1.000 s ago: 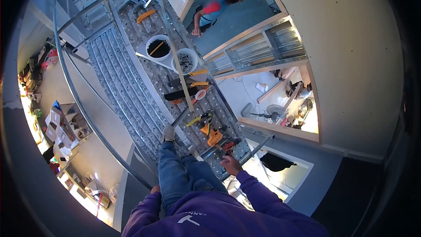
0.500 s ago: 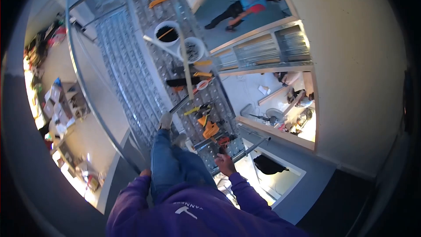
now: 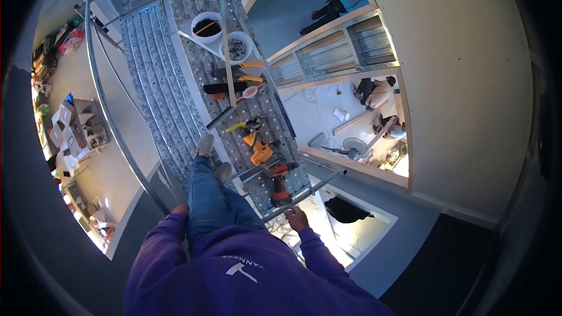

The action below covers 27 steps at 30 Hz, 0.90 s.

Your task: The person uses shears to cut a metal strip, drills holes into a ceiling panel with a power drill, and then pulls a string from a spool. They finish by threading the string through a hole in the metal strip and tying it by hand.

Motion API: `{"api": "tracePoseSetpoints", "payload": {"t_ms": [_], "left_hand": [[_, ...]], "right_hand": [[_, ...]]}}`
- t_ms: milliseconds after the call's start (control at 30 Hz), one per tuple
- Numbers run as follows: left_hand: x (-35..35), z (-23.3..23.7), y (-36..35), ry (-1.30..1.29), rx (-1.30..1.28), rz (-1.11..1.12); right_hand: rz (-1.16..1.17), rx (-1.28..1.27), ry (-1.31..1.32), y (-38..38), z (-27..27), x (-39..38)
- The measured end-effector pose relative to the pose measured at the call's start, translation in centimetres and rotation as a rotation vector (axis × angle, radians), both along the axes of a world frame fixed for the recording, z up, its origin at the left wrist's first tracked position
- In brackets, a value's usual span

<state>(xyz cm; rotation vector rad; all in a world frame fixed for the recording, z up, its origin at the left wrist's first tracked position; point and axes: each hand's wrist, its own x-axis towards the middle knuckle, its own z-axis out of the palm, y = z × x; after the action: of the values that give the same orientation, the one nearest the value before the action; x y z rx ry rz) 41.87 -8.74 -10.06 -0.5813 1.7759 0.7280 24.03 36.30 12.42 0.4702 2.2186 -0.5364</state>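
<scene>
My left hand (image 3: 180, 209) is at the lower end of a curved metal guardrail (image 3: 120, 140), closed around it; the sleeve and leg hide part of the fingers. My right hand (image 3: 297, 218) is curled at the near side of a horizontal metal scaffold tube (image 3: 319, 186), close below the base of a red and black cordless drill (image 3: 281, 186). The drill lies on the perforated metal platform (image 3: 249, 172), apart from my hand. Beyond it lies an orange and black tool (image 3: 259, 151) with a yellow-handled tool (image 3: 237, 126) beside it.
Two white buckets (image 3: 237, 47) stand farther along the platform, near orange-handled tools (image 3: 252, 64). A ribbed metal deck (image 3: 158, 70) runs alongside. Through wall openings framed in wood (image 3: 351, 172), people (image 3: 377, 92) and a fan (image 3: 355, 147) are visible below. A lit opening (image 3: 374, 228) lies at lower right.
My right hand has drawn back from the drill to the tube; the drill now lies fully in sight. The view has shifted. A person beyond the upper opening has moved.
</scene>
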Motion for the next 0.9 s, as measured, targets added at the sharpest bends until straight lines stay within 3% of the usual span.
{"api": "tracePoseSetpoints", "payload": {"t_ms": [133,233,367,433,533,600,633,667,767,800,900], "left_hand": [[0.8,1.4,1.0,0.033,0.035,0.090],[4.5,-3.5,2.1,0.128,0.022,0.214],[7.1,-5.6,2.1,0.202,0.006,0.334],[8.2,-5.9,1.8,0.231,0.014,0.387],[9.1,-3.9,0.0,0.170,0.124,0.652],[10.0,-3.8,-2.0,0.192,0.106,0.329],[12.0,-6.3,-2.1,0.156,0.123,0.551],[10.3,-4.0,-3.2,0.133,0.131,0.779],[11.5,-6.2,-6.2,0.125,0.176,0.814],[9.4,-3.4,-8.3,0.183,0.162,0.596],[6.1,-5.1,-13.1,0.169,0.109,0.393]], "right_hand": [[-0.018,-0.049,0.046,2.7,-0.3,1.5],[0.005,-0.057,0.019,3.4,-0.7,1.4],[-0.078,-0.057,-0.058,0.2,0.8,0.9],[0.036,-0.024,-0.092,-0.8,0.7,0.9],[0.128,-0.004,-0.099,-2.7,-0.2,0.3],[0.123,-0.006,-0.071,-4.8,-0.4,-0.4],[0.107,0.013,-0.102,-6.5,0.1,-1.4],[0.133,0.005,-0.128,-8.3,0.6,-2.2],[0.227,-0.038,-0.234,-13.4,-0.2,-3.8],[0.256,-0.060,-0.269,-15.1,-1.0,-4.1],[0.250,-0.169,-0.295,-20.6,-3.3,-4.2]]}}
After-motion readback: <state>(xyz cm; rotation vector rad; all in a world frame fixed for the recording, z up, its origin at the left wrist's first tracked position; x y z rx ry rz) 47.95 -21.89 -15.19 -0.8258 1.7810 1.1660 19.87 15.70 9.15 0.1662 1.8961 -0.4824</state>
